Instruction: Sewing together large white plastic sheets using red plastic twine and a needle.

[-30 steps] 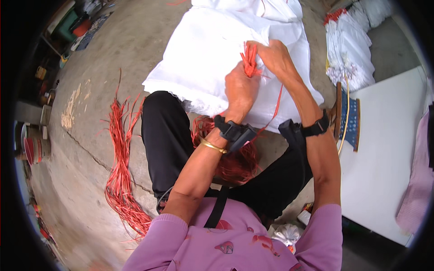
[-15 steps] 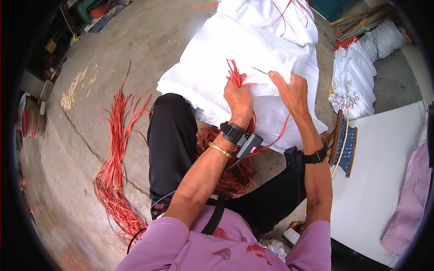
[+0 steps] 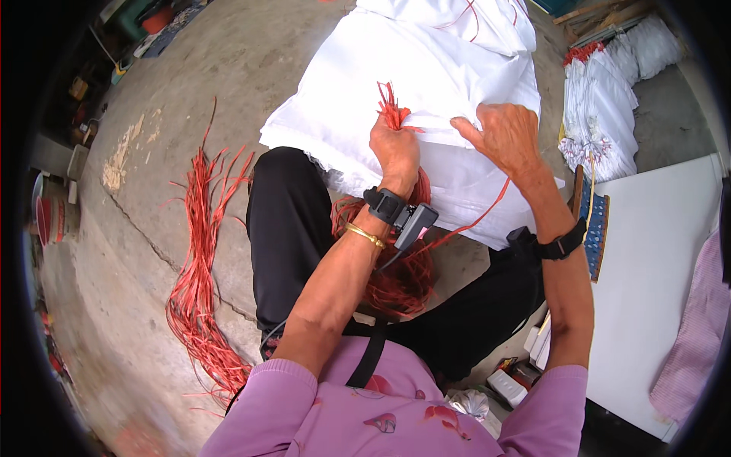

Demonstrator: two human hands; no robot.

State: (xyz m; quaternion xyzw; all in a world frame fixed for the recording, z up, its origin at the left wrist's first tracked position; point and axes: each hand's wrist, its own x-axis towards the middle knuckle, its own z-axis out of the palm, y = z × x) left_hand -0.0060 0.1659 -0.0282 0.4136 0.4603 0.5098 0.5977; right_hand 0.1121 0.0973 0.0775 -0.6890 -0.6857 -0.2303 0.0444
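My left hand (image 3: 395, 152) is closed around a bundle of red plastic strips (image 3: 394, 114); their short ends stick up above the fist. It rests at the near part of a pile of white sacks (image 3: 411, 65), across my lap. To its right, my right hand (image 3: 509, 137) is closed, knuckles up and thumb pointing left, over the same sack cloth. Whatever lies in its fingers is hidden. One long red strip runs from beneath the right wrist down to the tangle of red strips (image 3: 396, 286) between my legs.
On the concrete floor at left lies a long bunch of red strips (image 3: 199, 266). At right stand a white board (image 3: 647, 251), a blue-patterned stool seat (image 3: 600, 236) and bundled white sacks (image 3: 601, 114). Small items (image 3: 506, 387) lie by my right elbow.
My right hand has moved right and turned knuckles up; the thin metal tool it held is now out of sight. The left hand has shifted slightly left, still gripping the strips.
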